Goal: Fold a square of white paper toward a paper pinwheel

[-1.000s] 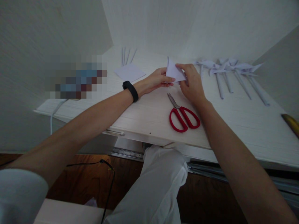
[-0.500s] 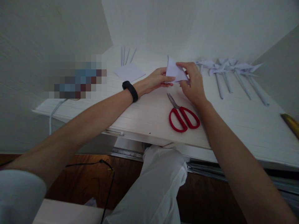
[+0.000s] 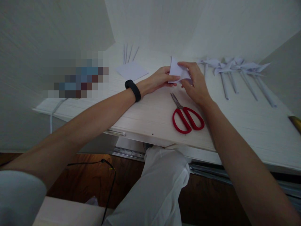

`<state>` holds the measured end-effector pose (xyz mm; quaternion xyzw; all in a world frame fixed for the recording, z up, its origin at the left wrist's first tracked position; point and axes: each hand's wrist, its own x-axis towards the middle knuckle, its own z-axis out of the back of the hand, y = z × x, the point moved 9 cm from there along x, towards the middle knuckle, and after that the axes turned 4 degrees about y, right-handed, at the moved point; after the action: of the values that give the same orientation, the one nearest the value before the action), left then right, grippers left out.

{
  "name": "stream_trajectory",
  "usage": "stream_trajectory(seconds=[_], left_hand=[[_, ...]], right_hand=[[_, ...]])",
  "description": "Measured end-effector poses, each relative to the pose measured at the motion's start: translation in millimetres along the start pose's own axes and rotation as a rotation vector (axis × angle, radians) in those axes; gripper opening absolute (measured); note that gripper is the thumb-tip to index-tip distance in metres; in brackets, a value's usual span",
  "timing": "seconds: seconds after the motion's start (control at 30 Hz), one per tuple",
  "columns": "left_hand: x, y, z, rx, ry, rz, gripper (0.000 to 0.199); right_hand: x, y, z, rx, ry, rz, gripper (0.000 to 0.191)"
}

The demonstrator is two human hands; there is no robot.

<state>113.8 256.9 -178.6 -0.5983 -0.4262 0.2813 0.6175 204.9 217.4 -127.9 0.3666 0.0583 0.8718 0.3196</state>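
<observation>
Between my two hands is a folded sheet of white paper [image 3: 176,68], held above the desk. My left hand [image 3: 162,78], with a black band on the wrist, pinches its lower left part with the thumb on top. On the right side, my right hand [image 3: 196,82] grips the sheet between its thumb and fingers. Red-handled scissors [image 3: 188,117] lie on the desk just below the hands, tips pointing away from me. A flat white paper square [image 3: 133,70] lies left of my hands, with several thin paper sticks [image 3: 127,54] behind it.
Several paper pinwheels [image 3: 235,66] with rolled paper handles lie at the right rear of the white desk [image 3: 145,116]. A yellowish object [image 3: 295,123] sits at the far right edge. A white cable [image 3: 51,121] hangs over the left edge, near a blurred-out patch.
The right fingers and thumb have shifted slightly on the folded paper, which stays in both hands. The whole view has moved a little, so things appear slightly farther right.
</observation>
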Motion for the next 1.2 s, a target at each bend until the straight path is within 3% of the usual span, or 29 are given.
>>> stream_trajectory(seconds=[0.13,0.37,0.73,1.2], left_hand=[[2,4,-0.8,-0.016,0.025,-0.01,0.012],[2,3,-1.7,0.003,0.022,-0.011,0.013],[0,3,0.4,-0.033,-0.03,0.035,0.007],[1,3,-0.6,-0.046,0.009,0.006,0.011]], right_hand=[[0,-2,-6,0.066,0.033,0.006,0.034],[1,-6,-12,0.105,0.057,-0.002,0.037],[0,-3,-7,0.013,0.034,-0.033,0.033],[1,0,-5,0.018,0.015,-0.019,0.033]])
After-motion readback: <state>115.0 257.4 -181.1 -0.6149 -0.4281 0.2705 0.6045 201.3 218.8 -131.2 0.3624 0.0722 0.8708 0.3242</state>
